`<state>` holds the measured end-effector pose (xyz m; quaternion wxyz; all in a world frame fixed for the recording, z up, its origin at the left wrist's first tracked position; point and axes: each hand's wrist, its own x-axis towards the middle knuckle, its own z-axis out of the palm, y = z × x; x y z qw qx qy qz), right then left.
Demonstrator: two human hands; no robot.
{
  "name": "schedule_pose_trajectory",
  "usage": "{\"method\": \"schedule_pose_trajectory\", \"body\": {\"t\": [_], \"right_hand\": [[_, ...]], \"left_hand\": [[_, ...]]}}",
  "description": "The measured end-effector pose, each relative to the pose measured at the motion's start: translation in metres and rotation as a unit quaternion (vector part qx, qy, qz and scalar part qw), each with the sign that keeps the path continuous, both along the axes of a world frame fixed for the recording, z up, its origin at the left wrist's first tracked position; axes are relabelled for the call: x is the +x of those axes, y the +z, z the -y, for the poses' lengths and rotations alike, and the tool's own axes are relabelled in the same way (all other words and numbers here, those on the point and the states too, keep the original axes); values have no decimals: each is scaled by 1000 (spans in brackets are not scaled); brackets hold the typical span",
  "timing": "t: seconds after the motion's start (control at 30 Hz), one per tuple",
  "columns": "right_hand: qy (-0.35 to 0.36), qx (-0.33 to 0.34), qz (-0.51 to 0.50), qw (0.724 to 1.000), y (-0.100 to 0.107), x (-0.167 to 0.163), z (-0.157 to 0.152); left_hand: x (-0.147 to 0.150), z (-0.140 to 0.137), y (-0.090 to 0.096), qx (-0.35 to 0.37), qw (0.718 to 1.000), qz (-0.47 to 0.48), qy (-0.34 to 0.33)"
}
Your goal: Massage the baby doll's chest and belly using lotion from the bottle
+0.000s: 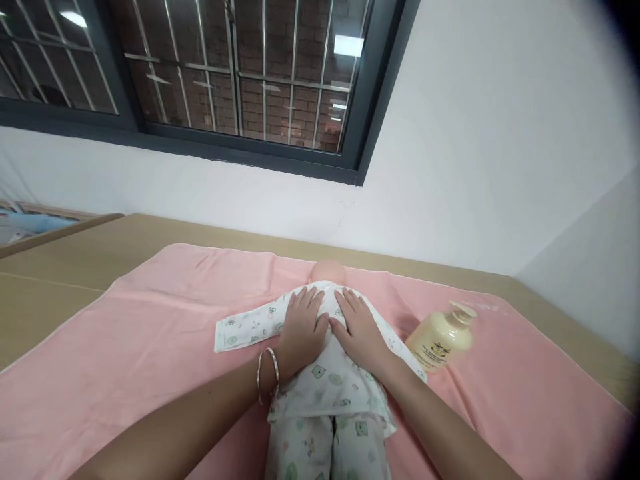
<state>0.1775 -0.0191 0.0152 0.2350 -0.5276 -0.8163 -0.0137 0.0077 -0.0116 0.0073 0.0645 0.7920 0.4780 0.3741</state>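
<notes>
A baby doll (329,272) lies on a pink blanket, its bald head pointing toward the wall. It wears a white printed top (330,381) and matching trousers (305,450). My left hand (304,327) rests flat on the upper left of the top, fingers stretched out, with a bangle (269,375) at the wrist. On the upper right of the top lies my right hand (361,332), also flat with its fingers apart. The two thumbs nearly meet in the middle. One sleeve (245,330) spreads out to the left; the other is partly hidden by my right forearm.
A cream pump bottle (440,339) sits on the blanket right of the doll, close to my right forearm. The pink blanket (165,347) covers much of a wooden table (65,280). Behind stands a white wall (450,167) with a dark-framed, barred window (240,143).
</notes>
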Motion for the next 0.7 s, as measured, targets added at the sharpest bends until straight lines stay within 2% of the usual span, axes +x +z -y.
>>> {"method": "schedule_pose_trajectory", "body": {"t": [0.1,0.17,0.33,0.43,0.57,0.7], "right_hand": [[44,22,7,999,1,5,-3],[45,31,10,998,3,3,-1],[-32,56,43,997,6,-18,23],[-61,69,47,995,6,-28,36],[-60,35,28,997,7,-22,27],[-37,-4,0,999,7,-9,8]], "left_hand": [[-2,0,4,24,999,-27,-32],[-3,1,6,38,998,-28,-40],[-4,7,5,73,997,-7,-23],[-3,10,3,64,998,7,10],[-2,8,0,9,998,10,60],[-1,3,-1,7,999,9,39]]}}
